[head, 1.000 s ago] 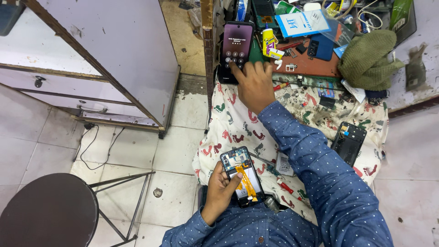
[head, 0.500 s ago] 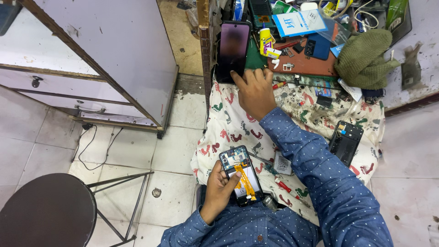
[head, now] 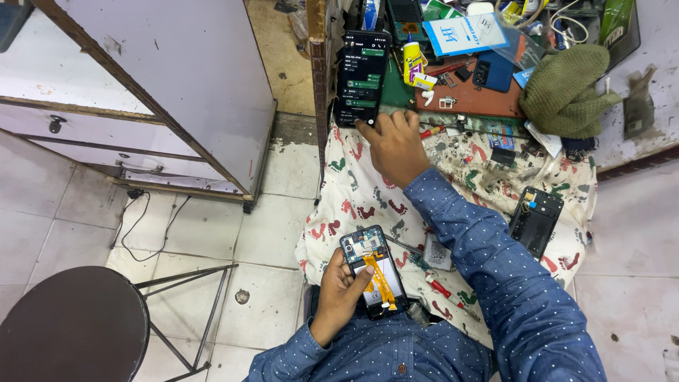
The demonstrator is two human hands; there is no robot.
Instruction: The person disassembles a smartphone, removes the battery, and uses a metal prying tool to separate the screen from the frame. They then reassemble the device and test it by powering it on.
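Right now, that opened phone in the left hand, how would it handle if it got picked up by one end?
The opened phone is probably stiff as a slab, since the left hand holds it flat by one edge. Its orange ribbon cable looks thin and floppy, likely to snag or tear. With the back off and the parts bare, it seems fragile.

Opened phone (head: pixel 373 272): back cover off, internals up, dark frame, camera module and board at the top end, silver plate in the middle, orange flex cable running diagonally down it. Held in left hand (head: pixel 341 291), roughly upright, tilted slightly left, low over the lap just in front of the printed cloth's near edge.

Second phone (head: pixel 361 78): black, screen lit with a dark interface and green blocks. Lies flat, face up, long axis away from the person, at the bench's left edge. Right hand (head: pixel 394 141) fingertips touch its bottom edge.
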